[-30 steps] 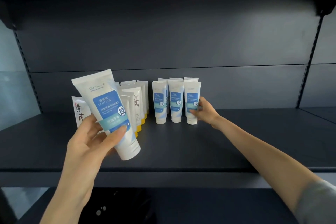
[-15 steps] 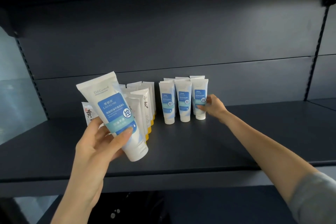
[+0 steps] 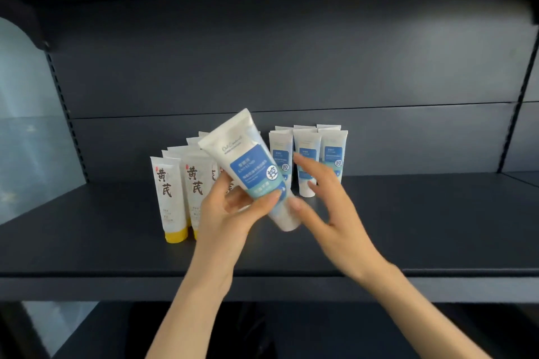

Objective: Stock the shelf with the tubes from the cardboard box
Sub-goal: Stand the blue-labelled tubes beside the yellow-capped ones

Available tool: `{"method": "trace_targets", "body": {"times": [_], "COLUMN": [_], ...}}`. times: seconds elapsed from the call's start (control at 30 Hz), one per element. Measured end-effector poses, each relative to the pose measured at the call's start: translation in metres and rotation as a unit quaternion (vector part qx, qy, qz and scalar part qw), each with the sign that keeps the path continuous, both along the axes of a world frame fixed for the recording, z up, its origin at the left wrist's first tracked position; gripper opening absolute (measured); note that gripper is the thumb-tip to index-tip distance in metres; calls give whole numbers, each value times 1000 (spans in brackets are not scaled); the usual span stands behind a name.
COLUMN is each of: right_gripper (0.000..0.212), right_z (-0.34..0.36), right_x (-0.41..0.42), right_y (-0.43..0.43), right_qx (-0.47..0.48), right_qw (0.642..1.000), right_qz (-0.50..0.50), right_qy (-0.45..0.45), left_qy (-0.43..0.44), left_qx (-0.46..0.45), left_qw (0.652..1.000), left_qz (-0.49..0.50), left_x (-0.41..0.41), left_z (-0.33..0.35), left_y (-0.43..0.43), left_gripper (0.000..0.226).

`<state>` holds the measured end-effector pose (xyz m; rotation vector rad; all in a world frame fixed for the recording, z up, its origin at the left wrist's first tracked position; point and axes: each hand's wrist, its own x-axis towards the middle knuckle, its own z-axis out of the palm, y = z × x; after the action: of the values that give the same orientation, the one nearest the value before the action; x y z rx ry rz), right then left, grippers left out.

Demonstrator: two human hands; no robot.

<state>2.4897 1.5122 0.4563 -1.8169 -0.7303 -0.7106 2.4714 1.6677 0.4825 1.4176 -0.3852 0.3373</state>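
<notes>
Left hand [image 3: 230, 213]: nearest, reaching up from below the shelf's front edge.
Left fingers [image 3: 268, 198]: curled round the tube, with the thumb across the lower front of its label and the others behind it.
Tube [image 3: 250, 166]: white with a blue label, held above the shelf. It is tilted, with the crimped end up and to the left of the fingers and the cap end down to their right.
Right hand [image 3: 335, 213]: just right of the tube, at about the same depth, and blurred.
Right fingers [image 3: 303, 160]: spread wide and nearly straight, gripping nothing. The thumb tip is just beside the tube's cap end; I cannot tell whether it touches.
Shelf [image 3: 408, 227]: dark and flat, beneath both sets of fingers.
Yellow-capped tubes [image 3: 169, 189]: left of and behind the left fingers, standing cap-down in rows on the shelf. They are white with brown characters.
Blue tubes [image 3: 332, 154]: behind the right fingers, standing cap-down three across in rows, partly hidden by those fingers.
Back panel [image 3: 291, 52]: farthest, dark, beyond every tube.
</notes>
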Motion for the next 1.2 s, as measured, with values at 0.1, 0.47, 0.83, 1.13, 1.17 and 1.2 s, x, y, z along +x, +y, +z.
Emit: {"method": "trace_targets", "body": {"times": [0.1, 0.47, 0.83, 1.13, 1.17, 1.2], "right_gripper": [63, 63, 57, 63, 63, 63], "right_z": [-14, -36, 8, -8, -13, -18], "right_x": [-9, -7, 48, 122, 127, 131], "right_y": [9, 19, 30, 21, 22, 23], "right_qx": [-2, 45, 118, 56, 48, 41], "right_qw": [999, 986, 984, 961, 959, 956], "right_qz": [7, -133, -60, -158, -164, -170], "right_qy": [-39, -88, 116, 221, 228, 235], "left_qy": [0, -68, -127, -36, -28, -20], "left_qx": [-15, 7, 398, 584, 582, 581], "left_qw": [1000, 997, 889, 781, 783, 784], "left_qz": [-23, 46, 190, 219, 218, 217], "left_x": [1, -5, -14, -22, -23, -23], "left_z": [-2, -23, -34, -69, -70, -71], "left_y": [-8, -26, 35, 80, 83, 86], "left_gripper": [39, 48, 71, 79, 78, 78]}}
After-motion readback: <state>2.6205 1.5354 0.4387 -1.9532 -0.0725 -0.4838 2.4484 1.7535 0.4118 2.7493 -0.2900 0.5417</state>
